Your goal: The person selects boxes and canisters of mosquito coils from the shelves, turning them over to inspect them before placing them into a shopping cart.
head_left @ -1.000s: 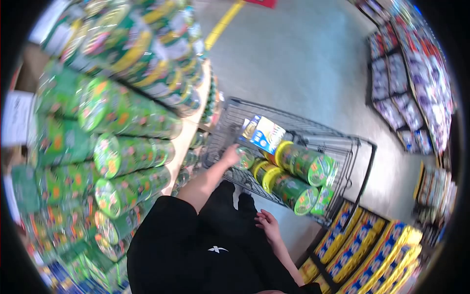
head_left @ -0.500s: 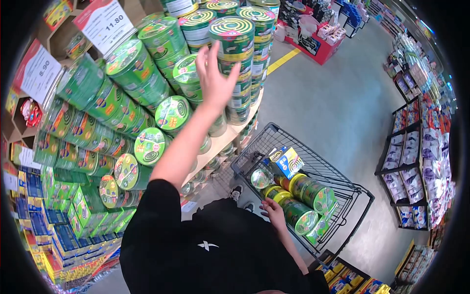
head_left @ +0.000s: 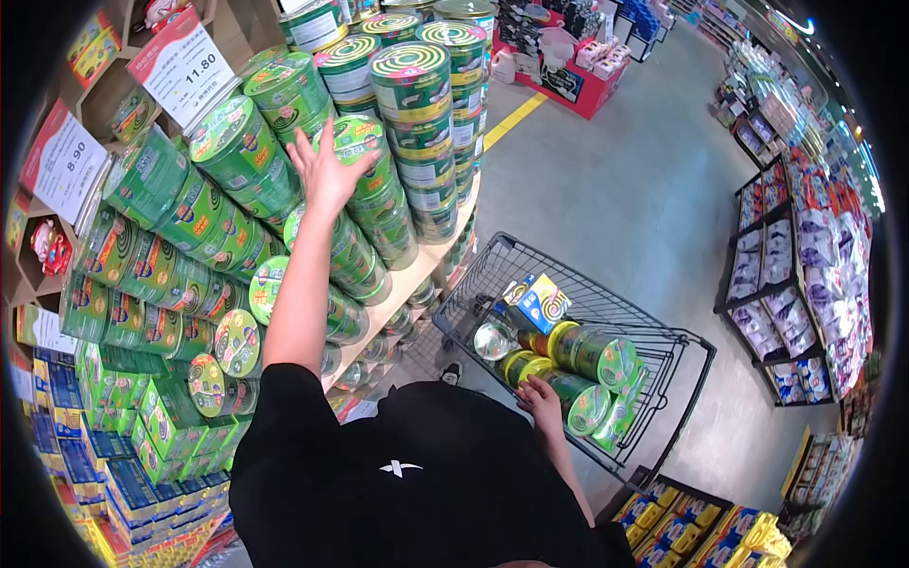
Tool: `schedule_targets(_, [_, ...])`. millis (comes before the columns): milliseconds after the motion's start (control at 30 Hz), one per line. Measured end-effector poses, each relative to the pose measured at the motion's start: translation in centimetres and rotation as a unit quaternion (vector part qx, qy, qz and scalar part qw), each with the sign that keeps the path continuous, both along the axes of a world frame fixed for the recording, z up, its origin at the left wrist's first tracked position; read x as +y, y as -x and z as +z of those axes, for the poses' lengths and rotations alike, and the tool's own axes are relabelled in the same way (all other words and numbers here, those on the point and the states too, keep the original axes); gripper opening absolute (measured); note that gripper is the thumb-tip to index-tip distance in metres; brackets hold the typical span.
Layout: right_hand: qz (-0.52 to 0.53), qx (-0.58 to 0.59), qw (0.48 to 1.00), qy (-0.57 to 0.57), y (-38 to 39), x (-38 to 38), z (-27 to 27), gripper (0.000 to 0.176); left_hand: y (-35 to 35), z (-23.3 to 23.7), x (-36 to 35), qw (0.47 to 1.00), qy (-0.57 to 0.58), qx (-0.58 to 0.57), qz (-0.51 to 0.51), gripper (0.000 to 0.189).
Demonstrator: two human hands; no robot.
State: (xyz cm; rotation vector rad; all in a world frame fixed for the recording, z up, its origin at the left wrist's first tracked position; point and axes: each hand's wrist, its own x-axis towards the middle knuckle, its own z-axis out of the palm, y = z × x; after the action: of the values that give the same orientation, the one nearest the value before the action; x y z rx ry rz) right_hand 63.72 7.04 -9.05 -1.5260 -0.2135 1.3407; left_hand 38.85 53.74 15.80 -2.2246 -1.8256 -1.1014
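Note:
My left hand (head_left: 328,178) reaches over the display with its fingers spread. Its fingertips overlap the top of a stack of green mosquito coil tins (head_left: 356,134) and hold nothing. Just to the right rises a taller stack of darker green tins (head_left: 413,109) with spiral-printed lids. Low at my right side, my right hand (head_left: 542,401) hangs by the edge of the shopping cart (head_left: 663,333), its fingers loosely bent and apart. Inside the cart lie green tins with yellow bands (head_left: 589,355), a clear-ended tin (head_left: 493,341) and a blue and yellow box (head_left: 536,303).
Price signs (head_left: 184,68) stand behind the leaning tin stacks. The wooden display edge (head_left: 417,275) runs between the tins and the cart. Green boxes (head_left: 170,431) are piled at the lower left. Across the grey floor (head_left: 606,180) stand shelves of packaged goods (head_left: 767,275).
My left hand has moved left, from beside the tall spiral-lidded stack to over the neighbouring green tins. My right hand stays beside the cart, its fingers a little more bent.

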Motion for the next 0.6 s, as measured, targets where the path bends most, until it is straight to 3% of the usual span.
schedule_targets(67, [-0.007,0.002,1.0,0.004,-0.1,0.0,0.0,0.043,0.4,-1.1,-0.2,0.999,0.037,0.009,0.014,0.103])
schedule_targets(167, [0.01,-0.021,1.0,0.014,-0.4,0.3,0.0,0.047,0.8,-3.0,0.7,0.995,0.048,-0.088,-0.029,0.101])
schedule_targets(433, [0.01,-0.025,1.0,0.001,-0.1,-0.2,0.4,0.048,0.5,-3.2,0.4,0.988,0.05,-0.143,-0.038,0.094])
schedule_targets(600, [0.025,-0.023,0.999,0.009,0.2,-0.4,0.1,0.05,0.5,-3.2,-0.3,0.988,-0.015,-0.148,-0.035,0.088])
